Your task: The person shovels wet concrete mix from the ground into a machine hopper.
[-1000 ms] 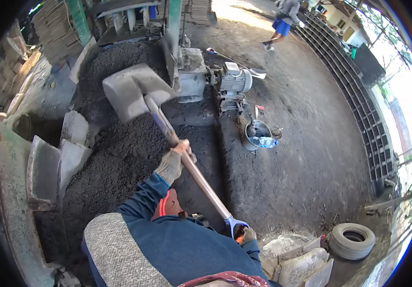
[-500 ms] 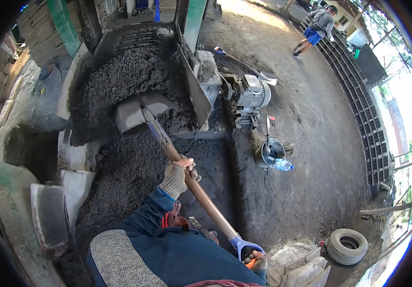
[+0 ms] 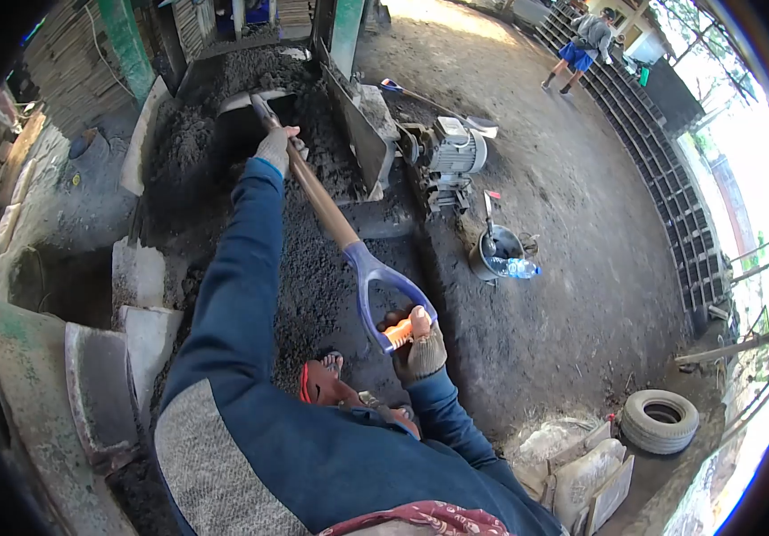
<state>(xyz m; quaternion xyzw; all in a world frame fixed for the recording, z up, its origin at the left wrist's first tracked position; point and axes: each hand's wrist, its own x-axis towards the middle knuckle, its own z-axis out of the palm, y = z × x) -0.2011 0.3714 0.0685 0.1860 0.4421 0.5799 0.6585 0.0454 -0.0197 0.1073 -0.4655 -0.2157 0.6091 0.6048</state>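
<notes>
A long wooden-shafted shovel [image 3: 324, 204] reaches away from me over the dark, damp mix. Low on its shaft, close to the blade, my gloved left hand [image 3: 275, 150] is wrapped round it. My gloved right hand [image 3: 417, 344] grips the orange bar of the blue D-shaped handle. The shovel blade [image 3: 255, 100] is up at the far part of the heap of dark mix [image 3: 190, 134], which lies in a sloped trough. More loose dark material covers the floor below the trough, near my feet.
An electric motor [image 3: 456, 147] stands right of the trough's metal side plate [image 3: 353, 125]. Behind it lies another shovel [image 3: 438, 107]. A bucket [image 3: 483, 259] holds a trowel and a plastic bottle [image 3: 514, 268]. A tire [image 3: 660, 422] lies at right. Another person [image 3: 585, 49] stands by stacked blocks [image 3: 661, 152].
Both hands have pushed the shovel forward and up, its blade moving from the near edge of the heap to its far part. The other person has shifted slightly left.
</notes>
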